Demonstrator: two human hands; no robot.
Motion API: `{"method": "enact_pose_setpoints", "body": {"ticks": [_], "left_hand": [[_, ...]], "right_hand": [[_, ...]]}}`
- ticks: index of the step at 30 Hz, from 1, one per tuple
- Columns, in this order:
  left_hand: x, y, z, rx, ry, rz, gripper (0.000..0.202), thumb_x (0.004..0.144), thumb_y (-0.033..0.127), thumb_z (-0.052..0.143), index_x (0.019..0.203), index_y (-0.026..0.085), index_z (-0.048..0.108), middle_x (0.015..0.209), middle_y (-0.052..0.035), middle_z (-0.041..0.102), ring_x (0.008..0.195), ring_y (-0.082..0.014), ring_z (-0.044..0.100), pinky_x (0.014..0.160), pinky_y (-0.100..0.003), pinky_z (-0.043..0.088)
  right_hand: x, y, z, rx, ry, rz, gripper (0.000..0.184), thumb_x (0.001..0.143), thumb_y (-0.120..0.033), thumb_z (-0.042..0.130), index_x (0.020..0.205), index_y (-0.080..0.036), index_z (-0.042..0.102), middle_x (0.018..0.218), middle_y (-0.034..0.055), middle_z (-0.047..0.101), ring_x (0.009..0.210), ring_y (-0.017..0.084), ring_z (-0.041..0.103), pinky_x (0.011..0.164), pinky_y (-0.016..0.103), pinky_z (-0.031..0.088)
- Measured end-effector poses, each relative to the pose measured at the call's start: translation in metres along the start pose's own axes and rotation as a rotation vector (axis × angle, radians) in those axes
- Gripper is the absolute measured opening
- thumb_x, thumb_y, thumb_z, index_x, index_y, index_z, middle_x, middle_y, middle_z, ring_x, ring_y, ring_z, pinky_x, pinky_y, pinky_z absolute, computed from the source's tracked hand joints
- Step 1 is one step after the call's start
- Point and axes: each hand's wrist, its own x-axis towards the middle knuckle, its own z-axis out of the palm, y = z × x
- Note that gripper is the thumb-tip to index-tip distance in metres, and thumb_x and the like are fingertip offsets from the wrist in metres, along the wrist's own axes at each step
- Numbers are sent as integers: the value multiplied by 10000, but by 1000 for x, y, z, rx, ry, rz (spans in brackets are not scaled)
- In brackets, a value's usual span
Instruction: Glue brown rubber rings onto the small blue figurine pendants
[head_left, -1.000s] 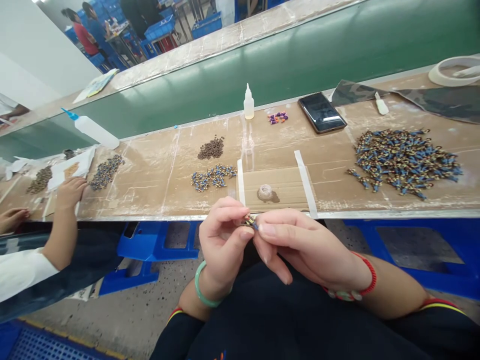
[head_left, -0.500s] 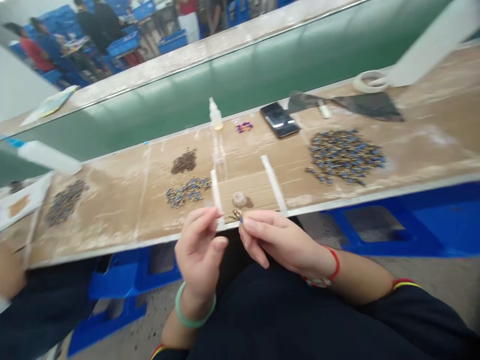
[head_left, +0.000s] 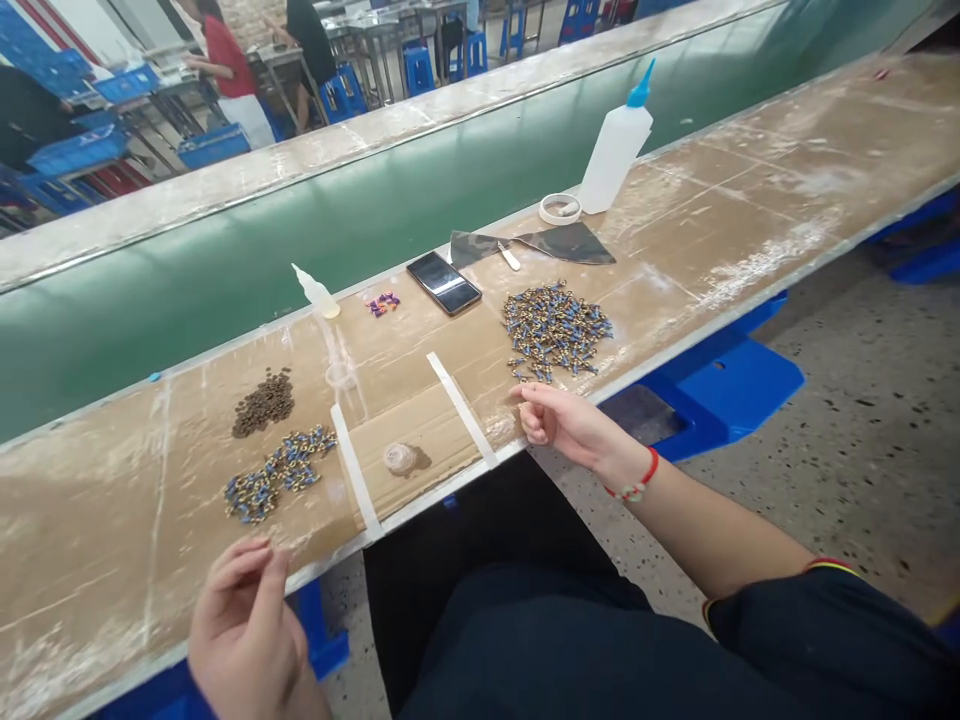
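My right hand [head_left: 555,425] is just in front of a large pile of small blue and gold pieces [head_left: 556,328]. Its index finger points forward and the other fingers are curled; whatever they may hold is hidden. At the lower left my left hand [head_left: 251,630] hovers by the table edge, thumb and fingertips pressed together, the contents too small to make out. Beyond it lie a smaller pile of blue and gold pieces [head_left: 259,492] and a heap of small brown discs [head_left: 264,402]. A small round pale lump [head_left: 400,459] sits between two white strips.
Along the back of the table are a small dropper bottle [head_left: 319,296], purple and orange bits [head_left: 383,304], a phone [head_left: 444,283], dark cloth pieces [head_left: 571,243], a tape roll [head_left: 559,208] and a large blue-tipped bottle [head_left: 616,148]. A green conveyor belt [head_left: 390,208] runs behind. People work beyond it.
My hands have moved apart, the right toward the large pile and the left down and leftward. The blue and gold piece seen in my right fingers no longer shows. The view has swung right.
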Motion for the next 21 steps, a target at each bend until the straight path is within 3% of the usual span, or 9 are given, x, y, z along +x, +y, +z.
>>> {"method": "enact_pose_setpoints", "body": {"ticks": [2,5,7,9,11,15,19,21], "left_hand": [[4,-11,-8,66,-1,68,272,630,219,915,722,172,663,813,13,685,823,-148,644,751,-268,511],[6,-24,-22,248,-23,125,244,808,328,789,701,185,624,647,36,593,615,-125,543,620,-261,451],[6,-28,-30,368,-24,148,297,931,375,647,698,191,629,630,19,584,586,-136,533,598,-270,448],[11,-32,-36,500,-56,175,203,901,389,700,874,190,728,768,-13,676,685,-163,614,678,-294,512],[19,-35,-40,616,-86,211,268,848,375,750,1054,203,763,962,-56,733,848,-204,671,811,-343,555],[37,-42,-45,770,-160,239,185,858,291,711,1014,216,776,1104,-110,756,1139,-303,679,1050,-473,516],[57,-45,-45,845,-255,213,178,847,178,685,988,219,786,1103,-116,751,1145,-321,664,1065,-502,505],[65,-43,-43,865,-300,195,144,845,168,701,946,221,788,1091,-116,746,1153,-329,648,1077,-509,496]], "right_hand": [[-5,2,3,-36,12,9,571,641,-550,925,970,-200,616,586,-72,510,519,103,450,518,239,342],[-15,3,6,-89,29,15,551,596,-521,963,896,-209,621,614,-55,514,558,108,464,528,238,358],[-19,2,5,-117,45,12,535,591,-508,983,822,-215,600,617,-47,481,570,110,463,513,235,340],[-18,2,-1,-131,57,7,505,612,-503,988,833,-219,635,633,-34,476,574,114,469,508,242,340],[-12,4,-10,-141,63,9,486,609,-494,1001,808,-228,646,628,-20,469,560,123,464,489,259,329],[-3,17,-30,-253,88,-27,412,676,-515,970,816,-242,695,661,28,487,597,163,489,508,342,389],[-4,25,-34,-296,88,-59,375,741,-522,938,852,-253,701,672,39,507,610,171,520,521,373,423],[-7,25,-30,-417,92,-170,386,814,-591,869,840,-245,699,646,45,511,581,172,534,506,377,442]]}}
